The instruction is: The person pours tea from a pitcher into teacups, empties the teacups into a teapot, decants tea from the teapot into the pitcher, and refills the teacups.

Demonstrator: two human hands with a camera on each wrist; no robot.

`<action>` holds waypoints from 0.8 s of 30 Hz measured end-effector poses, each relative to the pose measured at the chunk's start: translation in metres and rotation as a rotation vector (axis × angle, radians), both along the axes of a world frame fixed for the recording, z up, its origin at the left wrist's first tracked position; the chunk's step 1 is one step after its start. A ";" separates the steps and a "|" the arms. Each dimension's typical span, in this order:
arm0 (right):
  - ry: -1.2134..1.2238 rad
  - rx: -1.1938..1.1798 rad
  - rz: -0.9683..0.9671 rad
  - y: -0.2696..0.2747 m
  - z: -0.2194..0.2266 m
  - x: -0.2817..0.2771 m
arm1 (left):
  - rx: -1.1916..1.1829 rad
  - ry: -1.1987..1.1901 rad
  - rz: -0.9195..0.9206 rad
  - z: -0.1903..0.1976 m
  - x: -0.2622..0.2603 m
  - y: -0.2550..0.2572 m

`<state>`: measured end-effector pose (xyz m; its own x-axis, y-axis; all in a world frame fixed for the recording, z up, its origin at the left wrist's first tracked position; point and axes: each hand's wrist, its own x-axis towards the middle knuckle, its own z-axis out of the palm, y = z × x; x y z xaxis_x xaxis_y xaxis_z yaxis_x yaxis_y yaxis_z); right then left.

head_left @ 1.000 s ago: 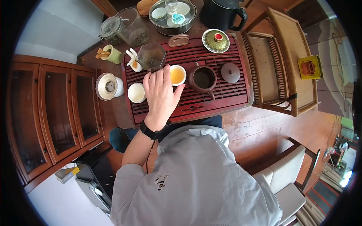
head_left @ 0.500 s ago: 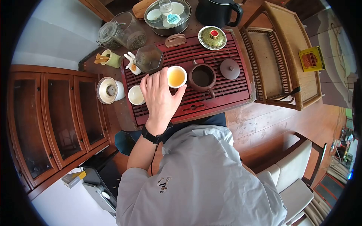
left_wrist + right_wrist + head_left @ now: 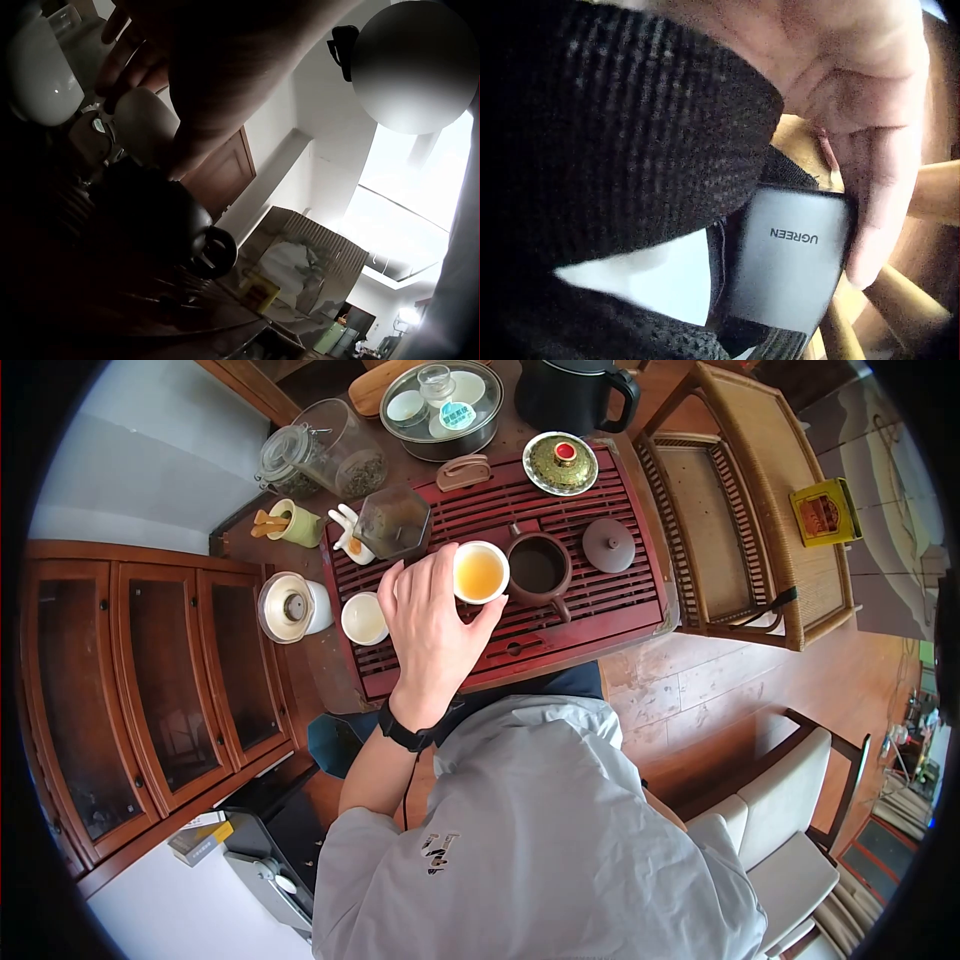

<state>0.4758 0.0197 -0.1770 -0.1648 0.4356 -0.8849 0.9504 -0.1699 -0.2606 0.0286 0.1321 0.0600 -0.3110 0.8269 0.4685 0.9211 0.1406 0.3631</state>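
Observation:
My left hand (image 3: 432, 622) grips a small white cup (image 3: 480, 573) of amber tea by its rim, over the red slatted tea tray (image 3: 610, 610). In the left wrist view the fingers and thumb span the same cup (image 3: 146, 124). Right beside it stands a brown clay teapot (image 3: 555, 598), uncovered, with dark liquid inside; its lid (image 3: 609, 546) lies to the right. Another white cup (image 3: 364, 622) sits left of the hand. My right hand (image 3: 877, 112) appears only in the right wrist view, fingers hanging down beside a grey UGREEN box (image 3: 791, 255) with black straps.
Behind the left hand are a dark hexagonal glass vessel (image 3: 393, 522) and a white figurine (image 3: 348, 532). A green lidded bowl (image 3: 560, 464), a glass-lidded pot (image 3: 440, 443) and a black kettle (image 3: 565, 400) line the back. A rattan shelf (image 3: 765, 510) stands at the right.
My left hand has moved slightly right with the tea cup, which now sits closer to the teapot and looks lifted toward the camera. The head view has shifted a little.

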 end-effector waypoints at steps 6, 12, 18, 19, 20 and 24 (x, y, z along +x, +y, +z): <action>-0.008 -0.029 0.013 0.013 -0.001 0.001 | -0.001 -0.023 0.000 0.002 -0.001 -0.001; -0.020 -0.066 0.029 0.025 -0.002 0.002 | 0.003 -0.026 -0.011 0.006 -0.004 -0.002; -0.034 -0.118 0.034 0.025 -0.002 0.006 | -0.011 -0.039 -0.027 0.008 -0.006 -0.001; -0.037 -0.125 0.035 0.026 -0.001 0.007 | -0.011 -0.040 -0.029 0.008 -0.006 0.000; -0.039 -0.130 0.037 0.027 -0.001 0.008 | -0.011 -0.042 -0.029 0.008 -0.005 0.000; -0.045 -0.146 0.049 0.037 -0.002 0.012 | -0.003 -0.052 -0.039 0.010 -0.006 0.001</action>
